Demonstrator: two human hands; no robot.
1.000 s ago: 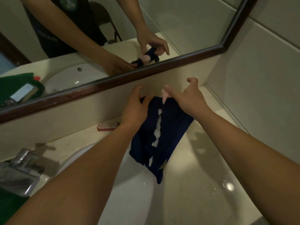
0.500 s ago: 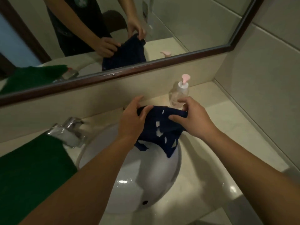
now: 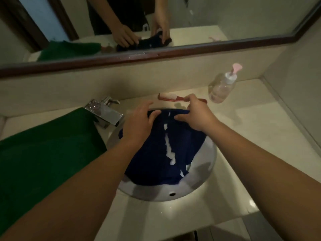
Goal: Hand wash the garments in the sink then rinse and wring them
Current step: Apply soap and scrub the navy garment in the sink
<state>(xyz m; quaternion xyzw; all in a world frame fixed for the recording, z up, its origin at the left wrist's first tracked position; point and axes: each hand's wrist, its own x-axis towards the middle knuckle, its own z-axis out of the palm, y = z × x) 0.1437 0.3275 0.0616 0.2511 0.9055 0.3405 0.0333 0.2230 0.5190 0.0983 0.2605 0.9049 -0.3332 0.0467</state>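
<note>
navy garment [image 3: 184, 146], soaped, in sink [image 3: 207, 173], left hand [image 3: 139, 123] & right hand [image 3: 197, 117] gripping its top edge; next prob scrub.

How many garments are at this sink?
2. The navy garment lies in the sink, left hand and right hand gripping its far edge. The green garment lies on the counter left of the faucet. Others could be hidden underneath.

One head-worn wide camera looks forward and steeply down, close above the left hand [image 3: 139, 122] and right hand [image 3: 196, 117]. The sink [image 3: 206, 171] sits beneath their grip on the cloth [image 3: 187, 146], the mirror [image 3: 243, 18] beyond it.
</note>
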